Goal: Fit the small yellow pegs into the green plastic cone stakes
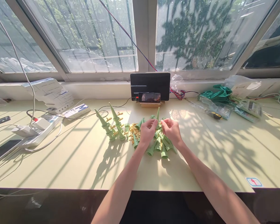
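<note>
My left hand (148,132) is closed around a green plastic watering spike (158,114), which points tip up. Close on its right, my right hand (171,130) pinches a small yellow peg against the spike's side; the fingers mostly hide the peg. Below and around both hands lies a pile of loose green spikes (164,153), several with their open ends toward me. A heap of small yellow pegs (133,131) lies left of my left hand. Farther left, stacked spikes (118,123) stand upright with yellow pegs sticking out sideways.
Behind the pile, a phone (149,97) leans before a dark tablet (150,81). To the left are a power strip (40,132) with plugs and cables, and white boxes (49,93). Plastic bags (217,93) and a tape measure (216,115) lie at the right back.
</note>
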`<action>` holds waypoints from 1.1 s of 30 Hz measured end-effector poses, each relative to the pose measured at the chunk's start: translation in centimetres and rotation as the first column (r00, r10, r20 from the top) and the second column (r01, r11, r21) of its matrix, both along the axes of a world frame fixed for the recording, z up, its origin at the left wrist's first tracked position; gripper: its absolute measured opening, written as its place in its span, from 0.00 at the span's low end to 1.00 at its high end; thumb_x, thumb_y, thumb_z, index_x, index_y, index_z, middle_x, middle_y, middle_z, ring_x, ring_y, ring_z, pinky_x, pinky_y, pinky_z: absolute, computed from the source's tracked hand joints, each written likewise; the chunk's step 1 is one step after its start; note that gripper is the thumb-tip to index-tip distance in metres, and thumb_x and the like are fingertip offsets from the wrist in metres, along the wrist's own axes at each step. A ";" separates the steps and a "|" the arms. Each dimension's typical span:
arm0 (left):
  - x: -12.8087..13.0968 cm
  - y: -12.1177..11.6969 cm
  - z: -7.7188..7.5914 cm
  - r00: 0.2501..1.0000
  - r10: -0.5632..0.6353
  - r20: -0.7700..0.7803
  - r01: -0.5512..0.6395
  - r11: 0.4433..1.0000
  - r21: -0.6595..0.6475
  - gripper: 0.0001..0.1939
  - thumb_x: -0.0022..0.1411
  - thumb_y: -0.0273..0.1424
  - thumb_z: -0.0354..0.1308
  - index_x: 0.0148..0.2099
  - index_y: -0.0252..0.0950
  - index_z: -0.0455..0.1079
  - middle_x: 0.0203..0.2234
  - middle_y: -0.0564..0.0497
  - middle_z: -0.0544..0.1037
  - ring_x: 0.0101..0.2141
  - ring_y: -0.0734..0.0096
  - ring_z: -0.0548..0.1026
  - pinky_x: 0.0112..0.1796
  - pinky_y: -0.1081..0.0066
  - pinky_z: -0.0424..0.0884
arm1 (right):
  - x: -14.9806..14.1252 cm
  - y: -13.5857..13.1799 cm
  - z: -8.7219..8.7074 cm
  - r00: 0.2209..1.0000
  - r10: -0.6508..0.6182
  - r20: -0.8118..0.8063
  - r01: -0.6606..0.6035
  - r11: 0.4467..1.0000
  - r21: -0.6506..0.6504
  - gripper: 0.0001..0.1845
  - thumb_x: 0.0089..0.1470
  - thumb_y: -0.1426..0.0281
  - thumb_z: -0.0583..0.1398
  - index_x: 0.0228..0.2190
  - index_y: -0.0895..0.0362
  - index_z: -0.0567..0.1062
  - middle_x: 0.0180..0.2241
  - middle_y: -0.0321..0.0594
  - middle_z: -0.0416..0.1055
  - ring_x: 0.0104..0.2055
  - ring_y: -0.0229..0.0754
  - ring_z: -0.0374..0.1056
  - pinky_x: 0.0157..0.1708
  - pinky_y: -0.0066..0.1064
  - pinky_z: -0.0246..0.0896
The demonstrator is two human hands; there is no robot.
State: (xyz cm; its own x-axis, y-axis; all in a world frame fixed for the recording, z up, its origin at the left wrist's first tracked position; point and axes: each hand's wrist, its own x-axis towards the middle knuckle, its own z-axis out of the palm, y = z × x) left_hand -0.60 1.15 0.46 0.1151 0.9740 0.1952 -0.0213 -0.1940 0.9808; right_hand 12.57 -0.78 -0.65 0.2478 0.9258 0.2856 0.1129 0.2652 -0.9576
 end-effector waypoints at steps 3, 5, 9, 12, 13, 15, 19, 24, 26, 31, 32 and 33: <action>0.0 0.1 0.0 1.000 0.012 0.029 -0.010 0.998 -0.062 0.18 0.58 0.47 0.63 0.31 0.35 0.76 0.21 0.53 0.73 0.18 0.78 0.65 0.19 0.74 0.61 | -0.1 -0.3 0.1 0.989 -0.048 0.138 0.037 0.996 0.084 0.16 0.58 0.55 0.60 0.28 0.54 0.72 0.21 0.35 0.69 0.21 0.38 0.64 0.22 0.30 0.61; 0.0 0.2 0.0 0.998 0.023 0.058 -0.017 0.995 -0.095 0.19 0.57 0.47 0.64 0.28 0.35 0.74 0.18 0.55 0.69 0.16 0.79 0.63 0.18 0.74 0.58 | -0.2 -0.6 0.2 0.978 -0.064 0.199 0.038 0.991 0.129 0.15 0.59 0.56 0.58 0.30 0.55 0.74 0.24 0.37 0.71 0.25 0.40 0.67 0.25 0.30 0.62; 0.0 0.1 0.2 0.995 0.019 0.095 -0.009 0.994 -0.109 0.19 0.56 0.46 0.64 0.26 0.35 0.73 0.17 0.56 0.66 0.15 0.80 0.61 0.17 0.75 0.56 | -0.4 -0.9 0.4 0.971 -0.053 0.232 0.019 0.989 0.145 0.14 0.59 0.58 0.58 0.32 0.55 0.74 0.26 0.38 0.72 0.27 0.40 0.68 0.26 0.30 0.63; 0.0 0.0 0.3 0.998 0.015 0.067 -0.009 0.996 -0.088 0.19 0.56 0.47 0.64 0.29 0.35 0.74 0.17 0.55 0.68 0.15 0.80 0.61 0.17 0.74 0.57 | -0.4 -0.8 0.4 0.971 -0.072 0.229 0.038 0.988 0.148 0.13 0.59 0.58 0.58 0.31 0.55 0.74 0.25 0.37 0.71 0.25 0.39 0.66 0.26 0.30 0.62; 0.0 0.0 0.3 0.998 0.011 0.056 -0.007 0.997 -0.076 0.19 0.56 0.48 0.64 0.30 0.35 0.75 0.18 0.54 0.69 0.15 0.80 0.61 0.17 0.74 0.58 | -0.4 -0.8 0.5 0.973 -0.081 0.218 0.049 0.988 0.145 0.13 0.59 0.59 0.58 0.31 0.55 0.74 0.24 0.37 0.70 0.24 0.39 0.65 0.25 0.30 0.62; -0.1 0.0 0.2 0.999 0.001 0.043 0.001 0.999 -0.051 0.20 0.56 0.49 0.64 0.33 0.35 0.76 0.22 0.52 0.73 0.15 0.80 0.62 0.17 0.73 0.59 | -0.3 -0.6 0.5 0.983 -0.076 0.169 0.057 0.992 0.113 0.14 0.58 0.58 0.59 0.29 0.55 0.73 0.22 0.36 0.69 0.22 0.38 0.64 0.23 0.30 0.60; 0.0 0.2 -0.3 0.999 -0.018 0.038 0.019 1.000 -0.014 0.19 0.57 0.48 0.65 0.37 0.36 0.77 0.28 0.50 0.77 0.16 0.81 0.63 0.18 0.74 0.60 | -0.1 -0.2 0.5 0.999 0.023 -0.043 -0.025 0.999 -0.043 0.18 0.53 0.54 0.63 0.24 0.55 0.69 0.19 0.32 0.65 0.16 0.35 0.58 0.16 0.29 0.54; 0.0 0.2 -0.3 1.000 -0.019 0.012 0.019 1.000 -0.007 0.19 0.57 0.47 0.64 0.37 0.36 0.77 0.27 0.51 0.77 0.17 0.81 0.64 0.19 0.74 0.62 | 0.0 0.0 0.1 0.996 0.040 -0.079 -0.046 0.996 -0.073 0.19 0.53 0.54 0.63 0.24 0.54 0.68 0.17 0.30 0.62 0.15 0.34 0.56 0.16 0.29 0.52; -0.1 0.1 0.0 1.000 -0.001 0.005 0.001 0.999 -0.039 0.18 0.57 0.47 0.64 0.35 0.35 0.77 0.22 0.53 0.74 0.16 0.79 0.65 0.19 0.74 0.61 | 0.0 0.0 -0.1 1.000 0.016 0.016 -0.016 1.000 -0.014 0.17 0.56 0.55 0.61 0.25 0.54 0.68 0.18 0.31 0.63 0.17 0.35 0.58 0.18 0.29 0.55; -0.1 0.1 0.3 0.998 -0.002 0.065 0.012 0.988 -0.152 0.18 0.57 0.46 0.64 0.27 0.35 0.74 0.13 0.57 0.64 0.14 0.79 0.61 0.17 0.75 0.55 | 0.0 -0.5 0.0 0.957 -0.045 0.287 -0.003 0.986 0.167 0.13 0.61 0.60 0.57 0.30 0.55 0.72 0.24 0.35 0.69 0.25 0.37 0.62 0.26 0.29 0.58; -0.1 0.1 0.3 0.997 -0.007 0.080 0.020 0.987 -0.157 0.19 0.57 0.46 0.64 0.26 0.35 0.74 0.14 0.57 0.64 0.14 0.80 0.61 0.17 0.75 0.55 | 0.0 -0.6 0.0 0.952 -0.049 0.302 -0.007 0.983 0.181 0.13 0.61 0.60 0.56 0.31 0.55 0.72 0.25 0.35 0.69 0.25 0.36 0.62 0.26 0.28 0.58; -0.1 0.2 0.2 0.996 -0.012 0.088 0.025 0.988 -0.152 0.19 0.56 0.46 0.64 0.27 0.35 0.74 0.14 0.57 0.65 0.14 0.80 0.61 0.17 0.75 0.55 | -0.1 -0.6 0.1 0.950 -0.053 0.307 -0.006 0.982 0.187 0.13 0.61 0.60 0.56 0.31 0.55 0.72 0.25 0.35 0.68 0.25 0.36 0.61 0.26 0.28 0.58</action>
State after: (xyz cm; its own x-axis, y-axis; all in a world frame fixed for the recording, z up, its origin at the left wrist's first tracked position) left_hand -0.71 1.30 0.68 0.1225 0.9910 0.0546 -0.1095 -0.0412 0.9931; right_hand 12.49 -1.41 -0.59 0.1414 0.8450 0.5158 0.4037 0.4265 -0.8094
